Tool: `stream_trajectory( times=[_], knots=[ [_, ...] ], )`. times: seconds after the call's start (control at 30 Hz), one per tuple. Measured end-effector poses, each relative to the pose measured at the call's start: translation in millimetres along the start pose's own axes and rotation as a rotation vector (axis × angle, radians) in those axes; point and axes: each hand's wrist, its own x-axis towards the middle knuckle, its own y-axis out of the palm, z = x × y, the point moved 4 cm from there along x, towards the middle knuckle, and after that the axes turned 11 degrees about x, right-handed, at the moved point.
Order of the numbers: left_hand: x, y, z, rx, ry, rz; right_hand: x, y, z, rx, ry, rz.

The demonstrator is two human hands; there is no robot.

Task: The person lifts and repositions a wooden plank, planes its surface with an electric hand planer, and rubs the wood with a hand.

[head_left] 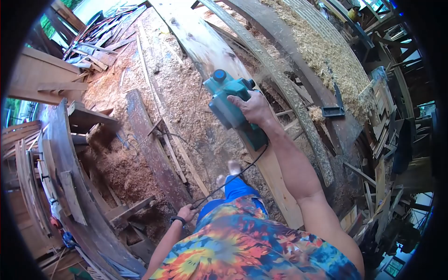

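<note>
A green power planer (228,100) rests on a long pale plank (275,186) that runs from the top of the view down to the lower middle. My right hand (252,108) is wrapped round the planer's handle. From the planer's rear end a black cord (233,179) runs down to my left hand (188,213), which is low by my left side with its fingers closed round the cord. A dark band circles my left wrist. Above the planer the plank is pale with brownish marks; below it the wood looks yellowish and smooth.
Wood shavings (121,172) cover the ground around my feet. A dark board (154,144) lies to the left, and a long narrow board (289,88) to the right. Scrap wood (102,49) is piled at the upper left. A black metal frame (333,111) lies at the right.
</note>
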Motion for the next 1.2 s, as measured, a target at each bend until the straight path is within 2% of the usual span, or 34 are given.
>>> stream_trajectory(
  times=[0.23, 0.33, 0.4, 0.5, 0.6, 0.7, 0.83, 0.93, 1.1, 1.2],
  knots=[
    [27.4, -57.9, -2.1, -0.033, -0.05, 0.011, 92.2, 23.5, 17.5, -0.02, 0.001, -0.022],
    [56.1, -71.2, 22.2, -0.12, -0.015, -0.047, 139.8, 33.9, 25.8, -0.04, 0.013, -0.026],
    [64.1, -100.3, 18.4, -0.173, -0.026, -0.064, 160.4, 38.1, 54.8, -0.01, -0.013, -0.024],
    [66.8, -145.1, 10.3, -0.218, -0.077, -0.045, 207.4, 49.0, 61.3, -0.085, 0.095, -0.063],
    [100.6, -162.0, 39.3, -0.222, -0.09, -0.102, 255.6, 63.0, 65.9, 0.018, 0.015, -0.001],
    [102.5, -209.5, 30.8, -0.261, -0.142, -0.11, 283.7, 66.3, 88.2, -0.061, 0.09, -0.016],
    [115.7, -249.4, 32.0, -0.318, -0.155, -0.153, 332.8, 80.4, 90.8, -0.055, 0.074, 0.014],
    [105.2, -302.7, -2.1, -0.27, -0.167, -0.14, 360.4, 86.9, 97.0, -0.051, 0.091, 0.03],
    [147.7, -334.9, 15.9, -0.198, -0.117, -0.2, 409.7, 101.3, 107.5, -0.049, 0.046, 0.035],
    [164.7, -372.4, 9.5, -0.2, -0.121, -0.161, 442.8, 110.8, 120.0, -0.029, 0.132, 0.058]
  ],
)
